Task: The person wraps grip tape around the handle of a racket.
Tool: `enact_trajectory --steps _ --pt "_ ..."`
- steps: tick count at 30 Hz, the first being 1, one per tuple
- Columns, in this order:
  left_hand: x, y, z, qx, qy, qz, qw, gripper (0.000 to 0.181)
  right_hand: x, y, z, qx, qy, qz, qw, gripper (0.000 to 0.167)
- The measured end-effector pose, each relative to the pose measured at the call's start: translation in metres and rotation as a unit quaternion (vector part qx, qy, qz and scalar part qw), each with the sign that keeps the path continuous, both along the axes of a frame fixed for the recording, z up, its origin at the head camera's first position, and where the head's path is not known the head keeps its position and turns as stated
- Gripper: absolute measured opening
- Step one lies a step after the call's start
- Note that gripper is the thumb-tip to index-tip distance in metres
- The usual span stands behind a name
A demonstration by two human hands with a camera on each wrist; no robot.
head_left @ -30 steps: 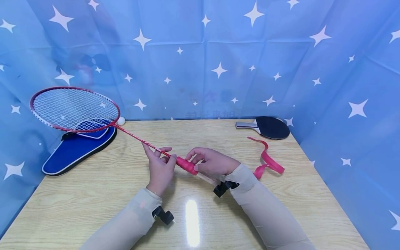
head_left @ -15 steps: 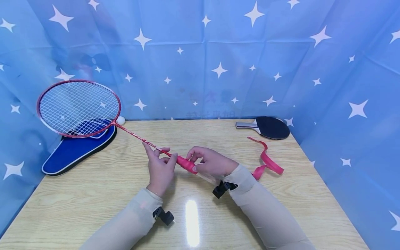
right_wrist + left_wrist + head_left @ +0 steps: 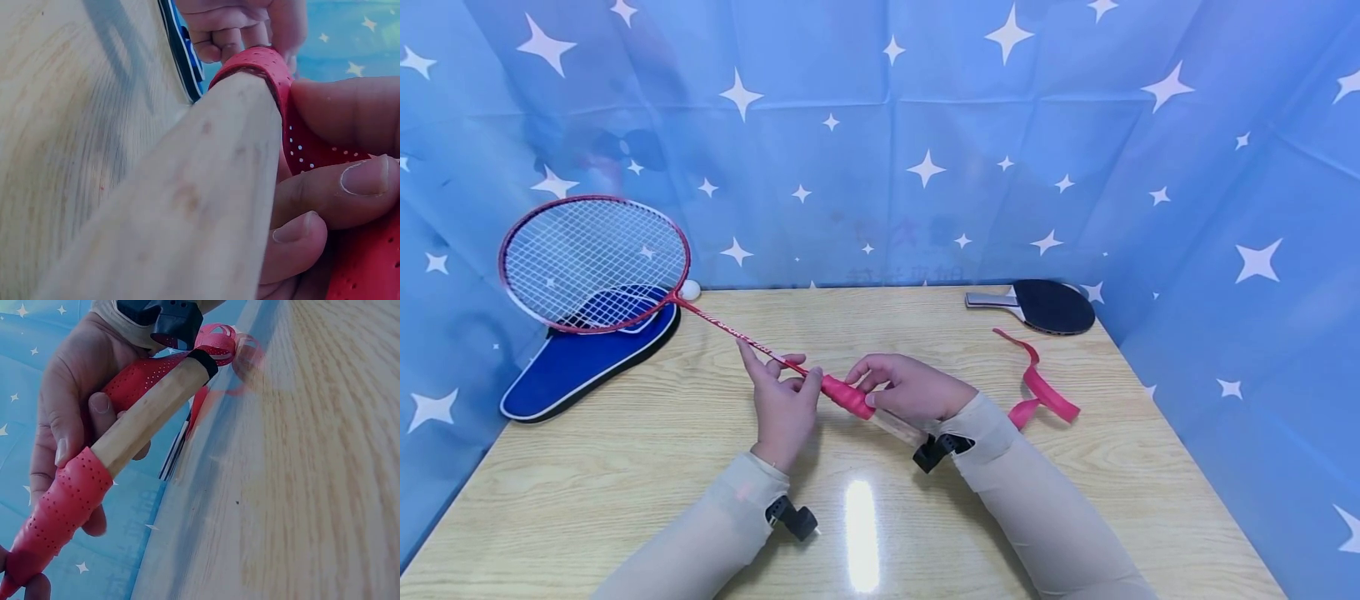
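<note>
A red and white badminton racket (image 3: 593, 265) slants across the head view, its strung head at the upper left. Pink perforated grip tape (image 3: 62, 515) is wound round the upper handle, and the lower wooden handle (image 3: 145, 414) is bare down to a black end cap. My left hand (image 3: 786, 412) holds the racket by thumb and fingers where the shaft meets the wrapped part. At the edge of the winding, my right hand (image 3: 917, 390) pinches the tape between thumb and fingers. The tape's loose tail (image 3: 1047, 392) curls on the table beyond my right wrist.
A blue paddle case (image 3: 591, 367) lies at the left under the racket head, beside a white ball (image 3: 690, 290). A black table tennis paddle (image 3: 1052, 307) rests at the back right. Starred blue cloth (image 3: 850, 150) stands behind the wooden table (image 3: 625, 492).
The racket has rolled in my hands, so its strung head now faces the head camera more. My hands have barely shifted, and the tape's tail has moved slightly.
</note>
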State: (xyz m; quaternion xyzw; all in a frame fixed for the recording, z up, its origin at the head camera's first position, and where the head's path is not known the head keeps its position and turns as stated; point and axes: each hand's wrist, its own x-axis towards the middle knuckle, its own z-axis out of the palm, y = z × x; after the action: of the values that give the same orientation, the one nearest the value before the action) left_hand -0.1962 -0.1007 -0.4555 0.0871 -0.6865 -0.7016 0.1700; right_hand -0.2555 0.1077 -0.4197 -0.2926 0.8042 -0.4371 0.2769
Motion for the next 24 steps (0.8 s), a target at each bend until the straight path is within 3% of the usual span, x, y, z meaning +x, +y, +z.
enact_trajectory --steps 5,9,15,24 --pt "-0.0008 -0.0001 -0.0011 0.003 0.007 -0.001 1.0000 0.124 -0.0003 0.0010 0.0010 -0.005 -0.018 0.008 0.9998 0.044" --pt "-0.0003 -0.0003 -0.0006 0.005 0.007 -0.008 0.9999 0.124 -0.0001 0.0015 0.0003 -0.002 -0.010 0.022 0.9997 0.048" --pt "-0.0006 -0.0008 -0.0021 0.008 0.004 -0.008 0.9999 0.123 -0.0002 0.0006 -0.0029 0.001 0.015 0.032 0.9994 0.047" --pt "-0.0030 -0.0015 -0.0046 0.008 0.011 0.009 0.9999 0.122 -0.0033 0.0003 -0.0082 -0.013 0.012 0.018 0.9997 0.041"
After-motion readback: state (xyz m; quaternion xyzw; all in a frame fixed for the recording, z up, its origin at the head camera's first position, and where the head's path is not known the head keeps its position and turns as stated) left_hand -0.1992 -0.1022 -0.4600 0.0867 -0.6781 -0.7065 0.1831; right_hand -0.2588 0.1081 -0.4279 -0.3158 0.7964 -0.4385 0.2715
